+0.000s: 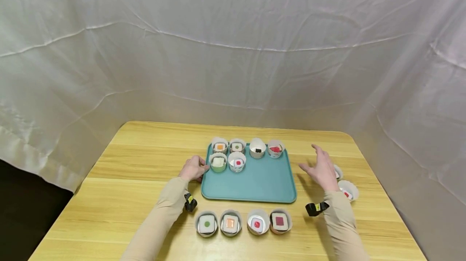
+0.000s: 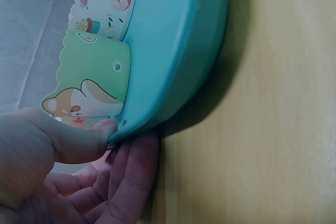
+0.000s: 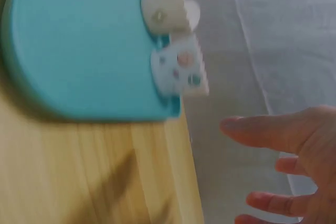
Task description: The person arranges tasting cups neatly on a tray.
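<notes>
My left hand (image 1: 193,168) pinches the left rim of a teal tray (image 1: 251,186). In the left wrist view the thumb lies on top of the rim beside a green paper cup (image 2: 97,69), with fingers curled below the edge. Paper cups holding small sushi-like pieces stand in the tray's back part, among them an orange-topped piece (image 1: 220,146) and a white one with a red centre (image 1: 238,162). At the back right are a cup with a dark piece (image 1: 258,150) and one with a red piece (image 1: 275,149). My right hand (image 1: 323,170) hovers right of the tray, fingers spread, holding nothing.
Along the tray's front side, several cups stand in a row on the wooden table (image 1: 127,192), including a green-centred piece (image 1: 206,224) and a dark red-centred one (image 1: 279,221). Two cups, one with a red-centred piece (image 1: 346,193), sit beyond my right wrist. Pale curtains (image 1: 233,71) surround the table.
</notes>
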Tool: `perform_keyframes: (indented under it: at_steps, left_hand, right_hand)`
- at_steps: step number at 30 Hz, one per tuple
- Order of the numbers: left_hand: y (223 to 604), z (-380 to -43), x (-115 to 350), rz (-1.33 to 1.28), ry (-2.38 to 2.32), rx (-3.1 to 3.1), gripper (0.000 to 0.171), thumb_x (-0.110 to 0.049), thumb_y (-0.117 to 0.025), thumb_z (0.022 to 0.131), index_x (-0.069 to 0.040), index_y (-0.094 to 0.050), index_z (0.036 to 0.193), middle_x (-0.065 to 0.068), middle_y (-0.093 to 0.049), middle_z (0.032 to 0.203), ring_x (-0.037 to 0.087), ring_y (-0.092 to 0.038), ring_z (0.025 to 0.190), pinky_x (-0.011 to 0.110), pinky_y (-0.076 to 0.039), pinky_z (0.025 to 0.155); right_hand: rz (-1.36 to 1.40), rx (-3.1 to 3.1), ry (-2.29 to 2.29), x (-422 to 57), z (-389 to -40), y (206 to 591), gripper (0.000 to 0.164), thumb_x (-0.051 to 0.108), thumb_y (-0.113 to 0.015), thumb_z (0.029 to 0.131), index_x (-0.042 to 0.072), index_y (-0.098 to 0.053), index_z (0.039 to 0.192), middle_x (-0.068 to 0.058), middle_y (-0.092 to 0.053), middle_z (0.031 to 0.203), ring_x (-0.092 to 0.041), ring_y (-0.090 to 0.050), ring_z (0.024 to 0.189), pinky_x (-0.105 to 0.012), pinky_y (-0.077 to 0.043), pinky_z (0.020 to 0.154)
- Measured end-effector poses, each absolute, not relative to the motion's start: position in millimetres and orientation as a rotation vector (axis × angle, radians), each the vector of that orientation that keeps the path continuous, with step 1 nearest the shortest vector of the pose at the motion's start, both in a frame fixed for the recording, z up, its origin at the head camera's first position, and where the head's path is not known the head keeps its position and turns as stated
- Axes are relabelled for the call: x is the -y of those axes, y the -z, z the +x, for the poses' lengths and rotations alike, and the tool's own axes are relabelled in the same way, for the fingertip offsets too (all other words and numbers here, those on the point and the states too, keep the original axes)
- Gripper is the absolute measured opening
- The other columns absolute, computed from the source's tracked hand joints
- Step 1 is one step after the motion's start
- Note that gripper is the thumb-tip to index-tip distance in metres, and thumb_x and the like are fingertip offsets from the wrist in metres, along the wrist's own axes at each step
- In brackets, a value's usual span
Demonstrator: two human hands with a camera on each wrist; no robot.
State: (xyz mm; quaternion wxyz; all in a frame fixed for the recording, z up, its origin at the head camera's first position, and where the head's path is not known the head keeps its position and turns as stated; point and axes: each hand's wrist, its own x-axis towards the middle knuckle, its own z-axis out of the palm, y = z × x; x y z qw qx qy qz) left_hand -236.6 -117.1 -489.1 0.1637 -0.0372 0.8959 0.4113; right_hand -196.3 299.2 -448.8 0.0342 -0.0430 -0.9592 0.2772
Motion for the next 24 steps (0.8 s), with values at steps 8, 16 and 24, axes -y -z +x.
perform_keyframes:
  at_steps: [8,16,24]
  left_hand:
    - [489.6,-236.6,117.2,-0.094,-1.186,-2.555,0.024,-0.013,-0.062,0.099,0.006,-0.058,0.113,0.027,-0.066,0.112,0.023,-0.068,0.067,0.032,-0.062,0.060]
    - [488.4,-236.2,116.6,-0.095,-1.169,-2.563,0.025,-0.013,-0.062,0.099,0.006,-0.058,0.114,0.027,-0.066,0.115,0.022,-0.069,0.066,0.032,-0.062,0.060]
    - [488.7,-237.0,116.6,-0.090,-1.174,-2.557,0.026,-0.013,-0.062,0.099,0.007,-0.058,0.115,0.028,-0.065,0.117,0.023,-0.069,0.068,0.032,-0.062,0.061]
  right_hand:
    - [-0.260,3.027,-0.614,-325.5,-194.6,453.2,0.087,0.026,-0.076,0.085,-0.004,-0.027,0.151,-0.045,-0.036,0.141,-0.065,-0.038,0.124,-0.074,-0.033,0.104]
    - [-0.431,3.194,-0.525,-344.2,-196.0,453.5,0.092,0.030,-0.076,0.082,0.000,-0.025,0.152,-0.047,-0.029,0.141,-0.071,-0.033,0.121,-0.077,-0.033,0.098]
    - [-0.504,3.274,-0.545,-353.0,-198.7,451.1,0.089,0.029,-0.074,0.080,0.003,-0.026,0.150,-0.047,-0.028,0.138,-0.069,-0.036,0.115,-0.076,-0.033,0.096]
